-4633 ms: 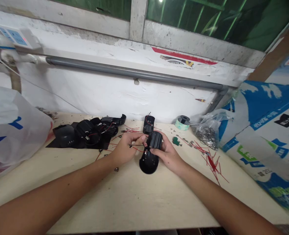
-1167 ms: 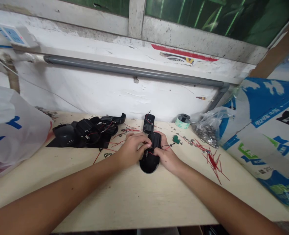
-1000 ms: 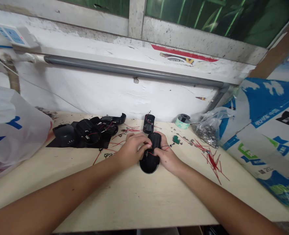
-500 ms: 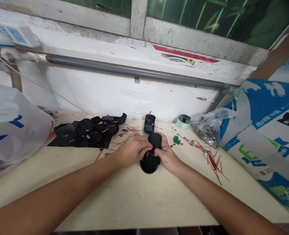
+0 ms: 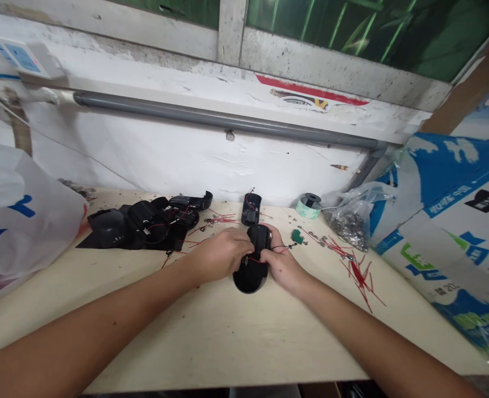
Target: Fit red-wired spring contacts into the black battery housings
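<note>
A black plastic housing (image 5: 250,278), open-topped with rounded ends, is tilted just above the table in front of me. My right hand (image 5: 284,264) is closed round its right side, the thumb pressing over the edge. At its left edge my left hand (image 5: 223,255) is pinched; whatever small part lies between its fingertips is hidden. A red wire (image 5: 256,260) runs across the housing's inside near both thumbs. From the right hand a dark lead with a small metal end (image 5: 290,247) sticks out. Just behind stands a similar black housing (image 5: 251,210) with a red wire.
More black housings (image 5: 145,221) lie on a black sheet at left, beside a white bag (image 5: 24,221). Red wires (image 5: 360,276) and small metal parts lie at right, with a green piece (image 5: 297,236), a tape roll (image 5: 308,207), a bag of metal parts (image 5: 352,224) and a printed carton (image 5: 455,221).
The whole view has shifted slightly. Both hands keep their hold at the housing, and the left hand has turned a little over its left edge.
</note>
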The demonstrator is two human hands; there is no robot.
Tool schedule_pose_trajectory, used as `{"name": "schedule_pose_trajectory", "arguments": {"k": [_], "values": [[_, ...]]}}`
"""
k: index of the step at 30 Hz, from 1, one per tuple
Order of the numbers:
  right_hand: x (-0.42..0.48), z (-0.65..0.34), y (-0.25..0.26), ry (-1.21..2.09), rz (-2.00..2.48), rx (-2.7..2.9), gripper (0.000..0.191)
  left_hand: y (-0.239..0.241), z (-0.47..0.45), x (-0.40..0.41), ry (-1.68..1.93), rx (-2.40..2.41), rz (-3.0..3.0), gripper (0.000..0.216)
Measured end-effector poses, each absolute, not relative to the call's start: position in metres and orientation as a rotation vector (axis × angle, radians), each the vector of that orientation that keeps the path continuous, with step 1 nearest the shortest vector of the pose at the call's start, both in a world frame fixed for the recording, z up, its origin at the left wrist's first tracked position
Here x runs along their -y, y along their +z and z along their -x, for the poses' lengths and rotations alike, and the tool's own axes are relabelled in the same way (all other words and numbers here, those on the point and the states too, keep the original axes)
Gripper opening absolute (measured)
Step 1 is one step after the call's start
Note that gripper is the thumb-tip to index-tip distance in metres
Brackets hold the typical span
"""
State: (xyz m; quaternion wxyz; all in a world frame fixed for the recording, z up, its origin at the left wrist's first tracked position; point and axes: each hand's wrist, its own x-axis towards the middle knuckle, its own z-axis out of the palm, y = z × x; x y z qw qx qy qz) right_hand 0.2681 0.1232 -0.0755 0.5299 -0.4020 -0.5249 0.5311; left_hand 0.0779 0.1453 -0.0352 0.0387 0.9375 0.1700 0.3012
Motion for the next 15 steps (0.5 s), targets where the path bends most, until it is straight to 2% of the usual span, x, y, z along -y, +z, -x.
{"name": "schedule_pose_trajectory", "arguments": {"k": [9, 15], "values": [[-0.121, -0.267, -0.076, 1.393, 0.902, 1.186, 0.079, -0.034, -0.078, -0.143, 0.862, -0.529, -2.898, 0.028], [-0.119, -0.265, -0.07, 1.415, 0.874, 1.111, 0.066, -0.04, -0.078, -0.143, 1.057, -0.589, -2.745, 0.023]]}}
